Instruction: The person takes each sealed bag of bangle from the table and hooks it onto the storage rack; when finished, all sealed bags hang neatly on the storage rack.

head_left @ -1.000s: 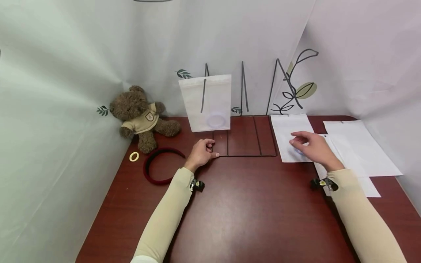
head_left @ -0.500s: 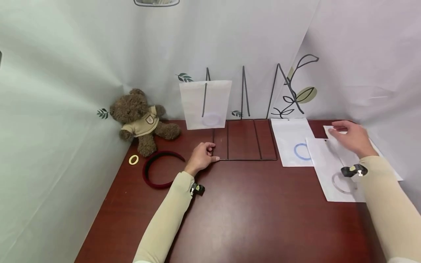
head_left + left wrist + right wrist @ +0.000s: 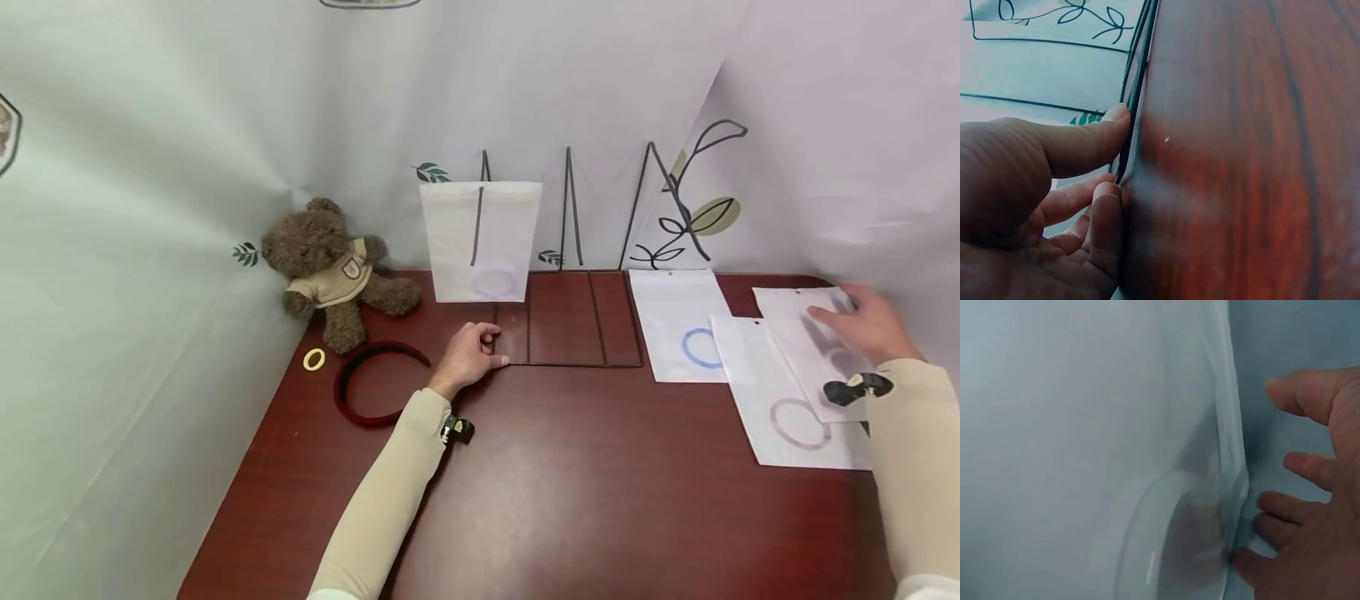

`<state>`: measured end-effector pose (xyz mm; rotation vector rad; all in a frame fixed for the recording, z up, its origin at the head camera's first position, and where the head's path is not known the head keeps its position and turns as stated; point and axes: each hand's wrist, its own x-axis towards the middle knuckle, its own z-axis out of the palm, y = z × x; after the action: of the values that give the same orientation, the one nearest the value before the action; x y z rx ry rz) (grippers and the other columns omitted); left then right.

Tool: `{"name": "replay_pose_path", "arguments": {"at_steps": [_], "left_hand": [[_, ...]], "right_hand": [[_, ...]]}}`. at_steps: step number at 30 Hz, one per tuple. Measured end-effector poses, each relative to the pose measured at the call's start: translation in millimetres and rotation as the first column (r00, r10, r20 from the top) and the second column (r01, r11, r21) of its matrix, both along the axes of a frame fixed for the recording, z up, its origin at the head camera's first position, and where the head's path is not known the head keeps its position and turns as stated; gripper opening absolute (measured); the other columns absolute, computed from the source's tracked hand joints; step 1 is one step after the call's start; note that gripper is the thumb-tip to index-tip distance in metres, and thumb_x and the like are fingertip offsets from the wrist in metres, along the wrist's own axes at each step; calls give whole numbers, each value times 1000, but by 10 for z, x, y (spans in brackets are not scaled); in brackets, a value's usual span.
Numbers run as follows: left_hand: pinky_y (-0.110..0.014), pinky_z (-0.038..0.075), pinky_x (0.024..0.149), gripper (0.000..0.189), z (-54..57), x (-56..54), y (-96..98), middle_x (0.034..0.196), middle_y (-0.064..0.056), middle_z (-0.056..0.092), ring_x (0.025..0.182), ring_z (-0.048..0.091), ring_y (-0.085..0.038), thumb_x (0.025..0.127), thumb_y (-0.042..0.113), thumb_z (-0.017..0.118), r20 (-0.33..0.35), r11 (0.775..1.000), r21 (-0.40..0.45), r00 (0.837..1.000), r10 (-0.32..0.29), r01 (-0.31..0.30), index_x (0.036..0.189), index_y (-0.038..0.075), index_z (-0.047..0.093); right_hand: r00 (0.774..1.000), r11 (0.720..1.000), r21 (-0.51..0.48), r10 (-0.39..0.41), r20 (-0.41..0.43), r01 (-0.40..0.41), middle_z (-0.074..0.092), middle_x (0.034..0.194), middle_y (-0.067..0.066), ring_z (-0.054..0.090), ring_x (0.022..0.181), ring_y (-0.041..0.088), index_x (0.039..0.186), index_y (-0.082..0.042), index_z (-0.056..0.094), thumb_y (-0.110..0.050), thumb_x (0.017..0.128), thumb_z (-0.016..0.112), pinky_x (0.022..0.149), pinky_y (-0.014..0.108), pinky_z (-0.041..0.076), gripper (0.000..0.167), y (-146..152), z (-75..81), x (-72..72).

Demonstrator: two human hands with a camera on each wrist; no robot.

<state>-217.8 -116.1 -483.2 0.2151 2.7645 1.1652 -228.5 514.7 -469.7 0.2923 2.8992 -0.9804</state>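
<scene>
In the head view my left hand (image 3: 467,358) pinches the front left corner of a black wire display rack (image 3: 567,364). The left wrist view shows the thumb and fingers closing on the dark wire (image 3: 1138,87) beside the tabletop. My right hand (image 3: 873,325) is at the far right, over the side of a white zip bag (image 3: 791,325). In the right wrist view its fingers (image 3: 1279,506) are spread along the bag's edge, and a pale ring (image 3: 1141,550) shows through the plastic. Another white bag (image 3: 450,242) with a lilac ring inside hangs on the rack's left hook.
Two more white bags lie right of the rack, one with a blue ring (image 3: 687,354) inside, one with a pinkish ring (image 3: 776,425). Left of the rack are a teddy bear (image 3: 337,279), a dark red headband (image 3: 343,398) and a yellow ring (image 3: 307,361). White curtain walls (image 3: 360,100) surround the table.
My right hand has moved right, from over the blue-ring bag to the outer side of the rightmost bag. My left hand stays at the rack corner.
</scene>
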Motion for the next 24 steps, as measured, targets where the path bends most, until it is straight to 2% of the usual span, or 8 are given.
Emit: {"name": "replay_pose_path", "arguments": {"at_steps": [3,8,10,12,16,19,20,24], "left_hand": [[-33,49,85,54,22,1,-13,113,-9,62,89,59,-18,85,20,91,-3,1000,-5,1000,9,-9,133,6,70],[-34,48,86,54,26,-3,-24,113,-8,61,89,58,-18,86,22,90,7,1000,-22,1000,-4,4,135,8,70],[-34,48,87,55,25,-3,-20,114,-8,61,90,58,-18,87,23,90,8,1000,-26,1000,-12,12,135,8,69],[-34,48,87,55,24,1,-16,114,-8,61,90,57,-18,87,23,90,11,999,-31,1000,-11,11,135,8,69],[-34,47,88,55,21,1,-6,113,-8,61,90,57,-18,87,22,90,13,999,-39,1000,-9,10,135,8,69],[-35,47,88,54,25,-6,6,113,-8,60,90,57,-18,87,23,90,13,999,-39,1000,-20,20,135,8,69],[-35,47,88,54,26,-8,10,113,-8,60,90,57,-18,87,23,90,14,999,-40,1000,-23,24,135,8,69],[-34,46,89,54,37,-11,19,113,-8,60,91,56,-18,87,23,90,21,999,-38,1000,-23,24,135,8,70]], "right_hand": [[1000,1000,23,11,26,-11,16,160,48,23,142,71,165,8,5,-55,105,53,112,79,23,99,22,-56,5],[998,993,110,39,46,-44,21,157,49,18,143,71,162,11,17,-52,106,54,115,80,10,92,33,-120,43],[998,986,157,57,32,-61,26,153,50,21,140,72,159,14,22,-48,107,55,114,80,11,88,33,-115,71],[997,982,175,65,29,-69,27,152,51,24,138,71,158,15,23,-47,106,57,114,79,16,89,29,-107,99],[1000,984,174,25,3,-26,33,148,51,34,132,66,156,15,27,-43,102,65,108,76,31,88,46,-112,190],[1000,985,171,-21,-7,22,36,145,50,36,130,64,156,15,26,-42,101,68,107,75,32,90,65,-137,251],[999,984,174,-34,-3,34,34,146,51,35,131,64,157,16,21,-43,101,68,109,75,31,94,68,-142,263],[997,984,165,-65,-29,69,37,145,50,35,132,63,159,16,20,-42,100,69,110,73,30,96,55,-134,271]]}}
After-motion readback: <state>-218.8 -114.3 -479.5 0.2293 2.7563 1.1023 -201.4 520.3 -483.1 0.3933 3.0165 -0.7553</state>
